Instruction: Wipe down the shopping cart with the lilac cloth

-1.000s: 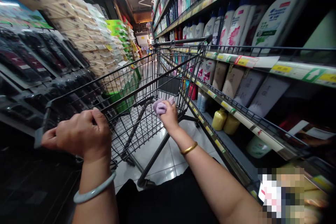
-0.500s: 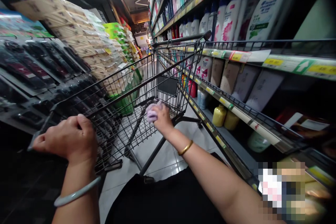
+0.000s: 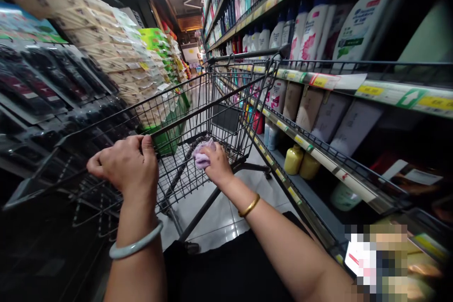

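A black wire shopping cart (image 3: 212,102) stands at an angle in front of me. My left hand (image 3: 129,163), a pale bangle below its wrist, is closed round the near top rail of the cart. Lower and to the right, my right hand (image 3: 218,166) clutches a crumpled light purple cloth (image 3: 201,156) against the wire mesh of the near side. A gold bracelet circles that wrist. The fingertips of both hands are partly hidden. Inside the basket, a dark flat panel (image 3: 225,118) shows at the far end.
Shelves on the right hold shampoo bottles (image 3: 313,28), boxed goods and yellow bottles (image 3: 293,159) above a price rail (image 3: 389,89). Stacked packs (image 3: 106,47) and hanging packaged goods (image 3: 53,71) line the left. White floor tiles (image 3: 219,212) lie under the cart. A blurred patch covers the lower right.
My left hand has slid to the right along the cart rail, away from the near left corner. My right hand with the cloth has shifted slightly left. The cart's left end shows more.
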The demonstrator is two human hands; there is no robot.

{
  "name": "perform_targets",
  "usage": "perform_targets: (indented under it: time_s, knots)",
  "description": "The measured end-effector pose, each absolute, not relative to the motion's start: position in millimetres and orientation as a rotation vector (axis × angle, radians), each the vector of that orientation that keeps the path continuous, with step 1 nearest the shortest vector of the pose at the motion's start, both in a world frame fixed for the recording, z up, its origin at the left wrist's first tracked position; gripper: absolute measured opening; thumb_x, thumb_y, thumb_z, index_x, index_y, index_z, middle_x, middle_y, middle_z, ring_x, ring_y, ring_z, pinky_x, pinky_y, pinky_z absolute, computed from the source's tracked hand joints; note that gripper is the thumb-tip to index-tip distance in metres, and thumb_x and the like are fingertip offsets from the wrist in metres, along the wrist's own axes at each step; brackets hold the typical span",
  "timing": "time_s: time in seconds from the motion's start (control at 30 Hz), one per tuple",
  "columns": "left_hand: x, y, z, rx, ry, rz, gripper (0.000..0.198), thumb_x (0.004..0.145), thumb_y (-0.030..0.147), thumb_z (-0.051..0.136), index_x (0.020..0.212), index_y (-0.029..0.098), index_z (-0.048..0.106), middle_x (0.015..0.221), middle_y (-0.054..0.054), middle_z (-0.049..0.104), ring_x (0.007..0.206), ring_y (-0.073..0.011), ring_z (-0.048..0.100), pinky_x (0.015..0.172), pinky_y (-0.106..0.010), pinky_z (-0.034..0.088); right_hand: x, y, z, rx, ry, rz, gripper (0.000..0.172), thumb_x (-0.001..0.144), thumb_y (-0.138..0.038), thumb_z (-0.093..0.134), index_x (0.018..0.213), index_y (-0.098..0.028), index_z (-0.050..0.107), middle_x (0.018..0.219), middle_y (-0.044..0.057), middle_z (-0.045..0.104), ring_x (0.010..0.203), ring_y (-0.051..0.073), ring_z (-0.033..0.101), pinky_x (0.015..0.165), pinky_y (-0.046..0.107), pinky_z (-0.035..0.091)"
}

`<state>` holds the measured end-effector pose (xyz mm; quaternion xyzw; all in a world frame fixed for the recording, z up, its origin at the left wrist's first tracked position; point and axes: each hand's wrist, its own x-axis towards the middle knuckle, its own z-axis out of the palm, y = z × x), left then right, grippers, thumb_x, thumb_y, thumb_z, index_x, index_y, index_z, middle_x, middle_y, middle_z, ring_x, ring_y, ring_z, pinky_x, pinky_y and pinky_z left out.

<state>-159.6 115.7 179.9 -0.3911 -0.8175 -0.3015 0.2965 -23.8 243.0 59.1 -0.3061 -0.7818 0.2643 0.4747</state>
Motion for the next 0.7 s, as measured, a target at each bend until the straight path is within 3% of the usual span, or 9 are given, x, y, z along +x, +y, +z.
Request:
perform_targets:
  time_s: [0.13, 0.27, 0.4, 0.57, 0.7]
  knots:
    - [-161.1, 113.7, 171.5, -1.008, -2.098, -0.896, 0.048, 0.107, 0.056, 0.037, 0.102, 0.024, 0.073, 0.1, -0.015, 0.069, 0.115, -0.0381, 0.055, 0.113, -0.068, 0.028, -12.5, 263.5, 78.3, -0.659, -1.677, 0.591, 0.037, 0.08, -0.007, 0.069, 0.112, -0.022, 0.078, 0.121, 0.011, 0.062, 0.112, 0.027, 0.064, 0.105, 0.045, 0.058]
    - [-161.7, 112.4, 165.9, -0.945, -2.033, -0.944, 0.034, 0.102, 0.048, 0.044, 0.082, 0.027, 0.061, 0.087, -0.01, 0.063, 0.107, -0.0351, 0.054, 0.112, -0.065, 0.029, -0.6, 285.9, 100.6, -0.712, -1.302, 0.489, 0.033, 0.081, -0.007, 0.062, 0.108, -0.023, 0.074, 0.115, 0.008, 0.064, 0.112, 0.026, 0.064, 0.108, 0.048, 0.056]
    - [-168.9, 114.1, 161.3, -0.853, -1.909, -1.044, 0.036, 0.094, 0.051, 0.051, 0.069, 0.026, 0.045, 0.074, -0.008, 0.056, 0.1, -0.0351, 0.056, 0.108, -0.066, 0.031, -12.2, 260.4, 109.7, -0.534, -1.406, 0.421, 0.031, 0.084, -0.009, 0.063, 0.108, -0.024, 0.074, 0.119, 0.008, 0.065, 0.114, 0.025, 0.065, 0.106, 0.046, 0.057]
    - [-180.1, 108.6, 158.6, -0.867, -1.796, -1.133, 0.037, 0.084, 0.047, 0.065, 0.063, 0.027, 0.043, 0.067, -0.007, 0.053, 0.095, -0.0368, 0.057, 0.104, -0.069, 0.03, -7.5, 259.4, 117.4, -0.443, -1.483, 0.386, 0.027, 0.088, -0.012, 0.067, 0.109, -0.026, 0.074, 0.117, 0.006, 0.068, 0.112, 0.021, 0.067, 0.106, 0.04, 0.058]
    - [-178.3, 101.2, 159.5, -0.873, -1.789, -1.165, 0.038, 0.083, 0.045, 0.066, 0.061, 0.027, 0.04, 0.066, -0.007, 0.051, 0.094, -0.0367, 0.056, 0.102, -0.068, 0.029, 9.3, 281.9, 122.5, -0.584, -1.214, 0.406, 0.026, 0.088, -0.015, 0.063, 0.111, -0.022, 0.071, 0.118, 0.008, 0.069, 0.115, 0.023, 0.066, 0.111, 0.046, 0.055]
